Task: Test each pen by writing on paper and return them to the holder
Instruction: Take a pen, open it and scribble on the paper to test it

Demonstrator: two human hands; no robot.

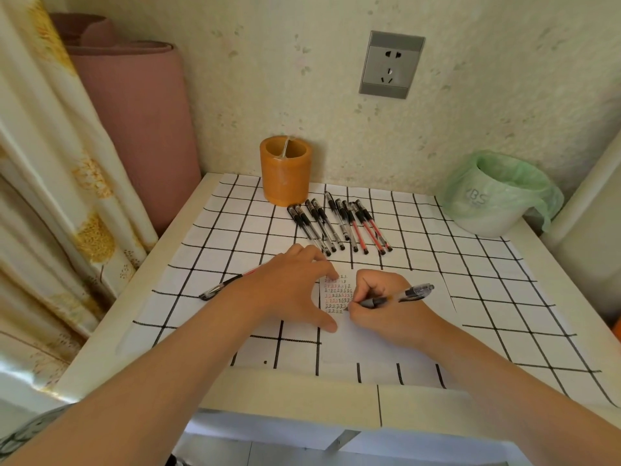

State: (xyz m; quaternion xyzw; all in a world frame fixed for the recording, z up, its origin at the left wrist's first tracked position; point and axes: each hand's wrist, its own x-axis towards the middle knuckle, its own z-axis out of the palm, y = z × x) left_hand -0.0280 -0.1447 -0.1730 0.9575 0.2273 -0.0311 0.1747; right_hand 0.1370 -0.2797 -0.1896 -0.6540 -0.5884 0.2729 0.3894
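Right hand (379,307): fingers curled round a clear-barrel pen (400,295), held low near the dark grip. Tip is down on the paper (386,348), at the edge of a block of small written marks (337,294). The cap end points away to the right.

Left hand (289,287): fingers spread and fairly flat, pressing the sheet's left edge to pin it. It holds nothing.

Another pen (218,289) lies on the worktop (134,331) to the left, its far end hidden behind the left hand. Can't tell if they touch.

Further back, a row of pens (339,223) lies side by side, some with black refills and some red, between the paper and the orange holder (285,176). The holder stands upright by the wall and no pens stick out of it.

Handling, my read:
- The pens are light, stiff and smooth plastic, so they'll roll if nudged.
- Best hold is the rubbery grip section for writing and mid-barrel for the drop into the holder.
- The paper is thin and slides on the gridded cover (470,264), so it needs pinning.
- The holder looks stout and unlikely to tip.

Far right is a bin with a green liner (497,203), well clear. There's a wall socket (391,65) above.
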